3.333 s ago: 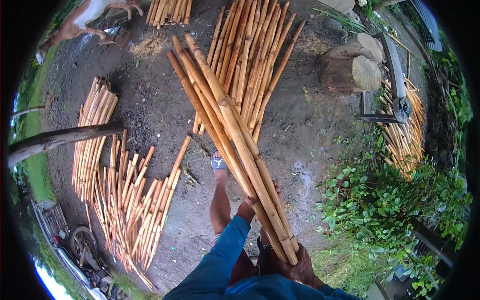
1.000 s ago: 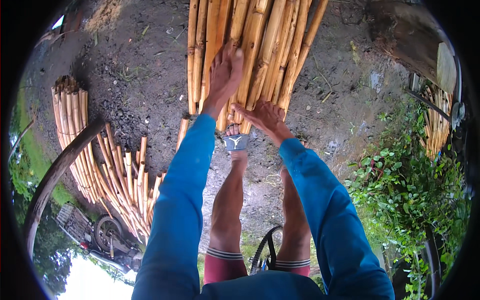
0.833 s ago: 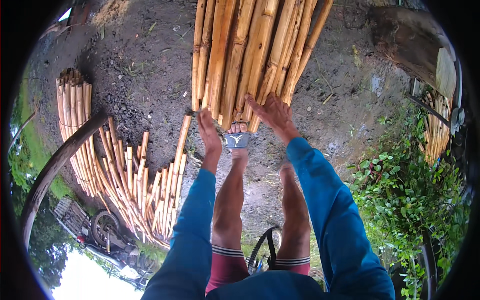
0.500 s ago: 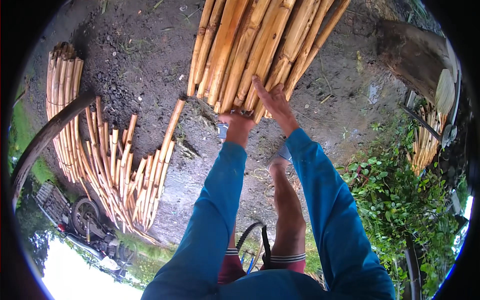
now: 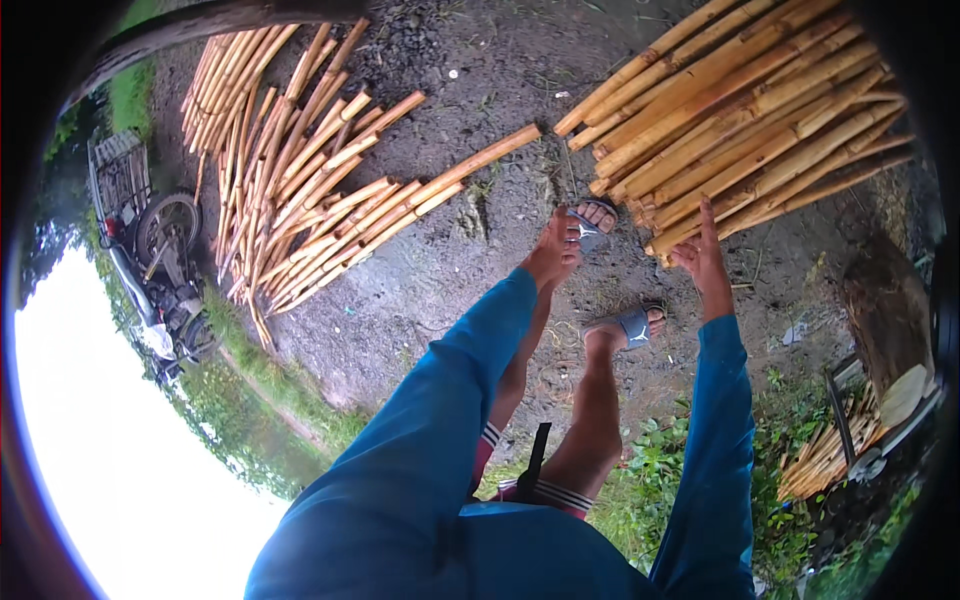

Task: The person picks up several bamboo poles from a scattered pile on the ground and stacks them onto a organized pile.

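Just now, the right hand point(image 5: 703, 268) is at the near ends of a wide bundle of glossy yellow-brown bamboo poles point(image 5: 740, 118) lying on dark, damp ground in the upper right of the frame. Its index finger is extended and the other fingers bend in; the hand is not wrapped round any pole, though whether it touches the ends is unclear. Near the centre, the left hand point(image 5: 553, 250) is apart from the bundle, beside a grey open-toed sandal point(image 5: 590, 232) on the left foot. Its fingers curl inward, and I cannot tell whether it is fully closed; nothing shows in it. Paler, thinner bamboo poles point(image 5: 325, 205) fan out in the upper left, with a dark motorcycle point(image 5: 160, 280) beyond them at the left edge.
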### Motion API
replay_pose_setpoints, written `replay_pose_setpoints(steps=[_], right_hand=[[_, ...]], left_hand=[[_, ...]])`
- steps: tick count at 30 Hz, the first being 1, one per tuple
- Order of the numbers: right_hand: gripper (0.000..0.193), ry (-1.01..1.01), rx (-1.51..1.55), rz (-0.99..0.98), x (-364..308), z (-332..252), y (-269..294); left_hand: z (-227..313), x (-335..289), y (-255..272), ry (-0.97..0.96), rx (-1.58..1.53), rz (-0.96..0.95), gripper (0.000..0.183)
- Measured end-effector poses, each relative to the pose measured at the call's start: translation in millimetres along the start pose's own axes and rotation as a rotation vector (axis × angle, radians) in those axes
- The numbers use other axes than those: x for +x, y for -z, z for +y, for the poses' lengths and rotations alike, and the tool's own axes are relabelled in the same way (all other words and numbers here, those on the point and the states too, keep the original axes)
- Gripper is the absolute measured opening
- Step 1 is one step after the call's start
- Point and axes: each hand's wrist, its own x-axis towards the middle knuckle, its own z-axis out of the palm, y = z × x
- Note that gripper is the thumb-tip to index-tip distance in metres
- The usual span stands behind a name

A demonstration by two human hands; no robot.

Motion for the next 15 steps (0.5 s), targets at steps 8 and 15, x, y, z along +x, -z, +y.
replay_pose_setpoints(steps=[8, 15], right_hand=[[0.12, -0.183, -0.373, 0.02, -47.0, 46.5, 51.8], [0.087, -0.203, -0.696, -0.086, -108.7, 102.8, 82.9]], left_hand=[[-7.9, -74.6, 164.2, -0.493, 0.547, -0.09, 0.073], [-106.3, -177.7, 261.8, -0.395, 0.422, -0.014, 0.075]])
